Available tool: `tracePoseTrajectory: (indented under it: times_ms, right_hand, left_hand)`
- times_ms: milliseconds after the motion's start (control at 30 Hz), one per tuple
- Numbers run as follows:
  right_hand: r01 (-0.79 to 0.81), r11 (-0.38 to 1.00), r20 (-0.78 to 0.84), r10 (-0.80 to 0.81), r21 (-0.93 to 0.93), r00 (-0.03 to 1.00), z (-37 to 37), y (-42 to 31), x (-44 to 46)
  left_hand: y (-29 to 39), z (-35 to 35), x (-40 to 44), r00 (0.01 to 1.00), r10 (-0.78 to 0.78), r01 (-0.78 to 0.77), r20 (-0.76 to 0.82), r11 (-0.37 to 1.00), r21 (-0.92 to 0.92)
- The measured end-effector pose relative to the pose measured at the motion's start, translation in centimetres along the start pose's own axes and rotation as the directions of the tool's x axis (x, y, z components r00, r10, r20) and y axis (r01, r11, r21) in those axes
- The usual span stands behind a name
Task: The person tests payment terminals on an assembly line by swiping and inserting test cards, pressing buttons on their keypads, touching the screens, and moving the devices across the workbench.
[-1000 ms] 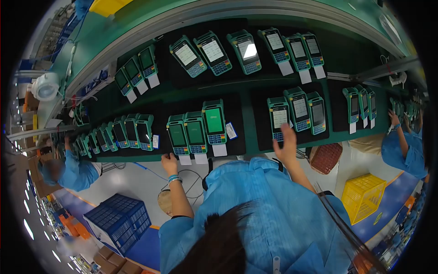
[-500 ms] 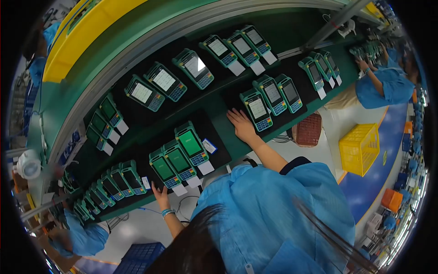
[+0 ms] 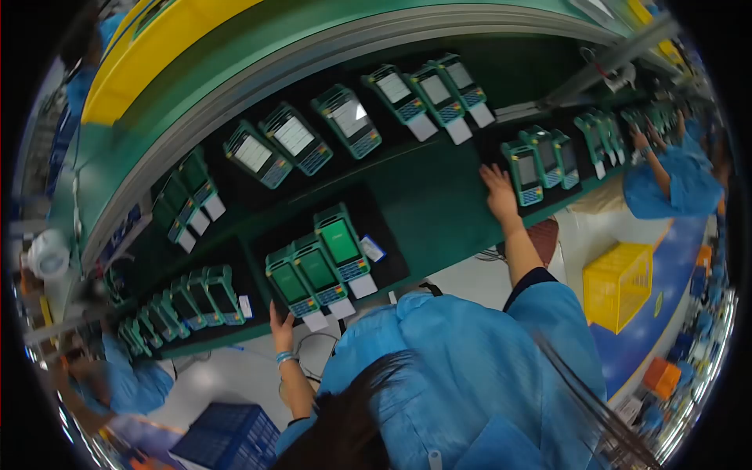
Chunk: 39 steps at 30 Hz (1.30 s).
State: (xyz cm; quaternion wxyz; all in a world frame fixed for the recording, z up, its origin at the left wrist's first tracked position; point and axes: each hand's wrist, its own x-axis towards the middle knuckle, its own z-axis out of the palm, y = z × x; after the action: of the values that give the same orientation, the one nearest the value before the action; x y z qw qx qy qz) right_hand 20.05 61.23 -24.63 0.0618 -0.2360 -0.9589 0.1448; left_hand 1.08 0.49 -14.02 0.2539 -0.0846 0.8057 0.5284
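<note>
My right hand (image 3: 499, 193) lies with fingers spread at the left edge of the black mat that bears three card terminals (image 3: 526, 172), beside the nearest one. Down at the bench's front edge, my left hand (image 3: 281, 325) has its fingers apart, next to the left one of three terminals with green screens (image 3: 341, 239). White slips (image 3: 341, 308) stick out below these terminals, and a blue-edged tag (image 3: 373, 248) lies to their right. Neither hand holds anything that shows.
More terminals (image 3: 294, 137) stand along the back row, and several others (image 3: 211, 296) at the left. Co-workers in blue sit at the far left (image 3: 137, 376) and right (image 3: 674, 184). A yellow crate (image 3: 617, 286) and a blue crate (image 3: 227, 439) are on the floor.
The mat with three terminals has slid right along the bench, away from the green-screen group, with my right hand at its edge. My left hand stays near the front edge. The view has turned.
</note>
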Motion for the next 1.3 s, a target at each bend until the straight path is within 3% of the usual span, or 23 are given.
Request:
tracePoseTrajectory:
  times_ms: [33, 67, 100, 167, 200, 233, 267, 333, 400, 467, 533, 600, 667, 700, 733, 800, 867, 900, 933, 1000, 1067, 1133, 1300]
  right_hand:
    - [0.003, 1.000, -0.005, -0.003, 0.001, 1.000, 0.3, 1.9, 0.1]
    - [0.013, 1.000, -0.021, -0.013, 0.022, 1.000, 0.5, 3.7, 0.1]
    - [0.045, 0.997, -0.042, -0.042, 0.062, 0.998, 0.1, 4.6, -0.1]
    - [0.039, 0.998, -0.042, -0.037, 0.057, 0.998, -1.1, 4.8, 0.1]
    - [0.044, 0.999, -0.054, -0.045, -0.011, 0.998, -1.0, 4.5, 0.0]
    - [0.006, 1.000, -0.076, -0.007, -0.004, 0.997, -1.0, 3.2, -0.1]
    - [0.043, 0.999, -0.067, -0.043, 0.006, 0.997, -0.7, 1.2, 0.1]
    - [-0.178, 0.920, -0.009, 0.193, 0.350, 0.981, 0.2, -4.2, -0.8]
    - [-0.141, 0.850, 0.034, 0.144, 0.507, 0.989, 1.1, -11.2, -2.3]
    - [-0.168, 0.801, 0.036, 0.180, 0.575, 0.983, 1.6, -16.9, -3.0]
    - [-0.095, 0.827, -0.052, 0.148, 0.554, 0.988, 1.2, -21.3, -3.1]
    - [-0.010, 0.896, -0.211, 0.115, 0.444, 0.971, -0.1, -25.8, -2.6]
    - [0.093, 0.828, -0.188, 0.015, 0.552, 0.982, -1.0, -32.1, -2.1]
    - [0.123, 0.786, -0.125, -0.059, 0.606, 0.990, -1.2, -35.4, -2.0]
    - [0.180, 0.739, -0.104, -0.148, 0.649, 0.984, -1.2, -39.8, -1.8]
    - [0.081, 0.628, 0.117, -0.267, 0.774, 0.957, 0.9, -46.5, -1.5]
    - [-0.242, 0.470, 0.385, -0.236, 0.849, 0.892, 3.7, -52.9, -1.3]
    - [-0.316, 0.505, 0.463, -0.196, 0.803, 0.864, 6.3, -55.0, -1.5]
    - [-0.320, 0.503, 0.462, -0.184, 0.803, 0.868, 7.9, -57.2, -1.4]
    - [-0.039, 0.755, 0.325, -0.234, 0.654, 0.916, 10.5, -60.8, -1.6]
    - [-0.099, 0.718, 0.345, -0.205, 0.689, 0.916, 11.1, -64.2, -2.2]
    - [0.053, 0.906, 0.254, -0.173, 0.420, 0.952, 10.8, -67.0, -2.5]
    - [0.089, 0.944, 0.154, -0.144, 0.318, 0.978, 11.1, -68.1, -0.7]
  left_hand:
    - [-0.3, 0.7, 0.0, 0.999, 0.037, -0.035, 0.021, 0.997, -0.074]
    - [1.3, 1.8, -0.5, 0.995, -0.100, 0.100, 0.009, 0.994, 0.038]
    - [-1.0, 2.2, 0.3, 0.999, -0.007, 0.009, 0.031, 0.997, -0.072]
    - [-3.4, 3.2, 1.7, 0.995, 0.096, -0.096, 0.009, 0.980, 0.177]
    - [-1.8, 4.0, 1.2, 0.992, 0.128, -0.127, 0.006, 0.979, 0.160]
    - [-0.4, 4.7, 0.7, 0.995, 0.103, -0.099, 0.001, 0.958, 0.269]
    - [-0.4, 5.6, 0.7, 0.993, 0.115, -0.102, -0.023, 0.947, 0.305]
    - [0.8, 6.6, 0.8, 0.998, 0.057, -0.048, -0.015, 0.938, 0.342]
    - [0.9, 6.7, 0.7, 0.996, 0.091, -0.086, 0.005, 0.913, 0.398]
    - [2.2, 5.8, 1.0, 0.991, 0.134, -0.133, 0.031, 0.877, 0.461]
    - [4.6, 4.1, 1.1, 0.972, -0.122, -0.027, 0.200, 0.788, 0.615]
    - [4.4, 1.6, 1.6, 0.977, -0.050, -0.102, 0.209, 0.749, 0.654]
    - [4.8, -2.5, 2.4, 0.980, 0.161, -0.194, 0.113, 0.891, 0.410]
    - [5.7, -5.1, 2.7, 0.965, 0.248, -0.215, -0.082, 0.932, 0.292]
    - [5.9, -8.7, 3.4, 0.846, 0.459, -0.351, -0.272, 0.863, 0.364]
    - [4.2, -16.1, 5.7, 0.697, 0.454, -0.256, -0.556, 0.881, 0.399]
    - [2.2, -23.2, 8.0, 0.632, 0.416, -0.204, -0.654, 0.903, 0.377]
    - [1.4, -26.3, 9.0, 0.614, 0.404, -0.165, -0.678, 0.906, 0.390]
    - [0.7, -29.1, 10.1, 0.672, 0.399, -0.112, -0.624, 0.888, 0.447]
    - [-0.8, -32.2, 12.2, 0.763, 0.375, -0.125, -0.528, 0.885, 0.448]
    - [-2.6, -33.8, 14.1, 0.833, 0.406, -0.180, -0.376, 0.841, 0.510]
    - [-1.2, -33.2, 14.0, 0.877, 0.389, -0.190, -0.282, 0.820, 0.540]
    - [-1.3, -31.7, 13.9, 0.890, 0.404, -0.250, -0.210, 0.819, 0.516]
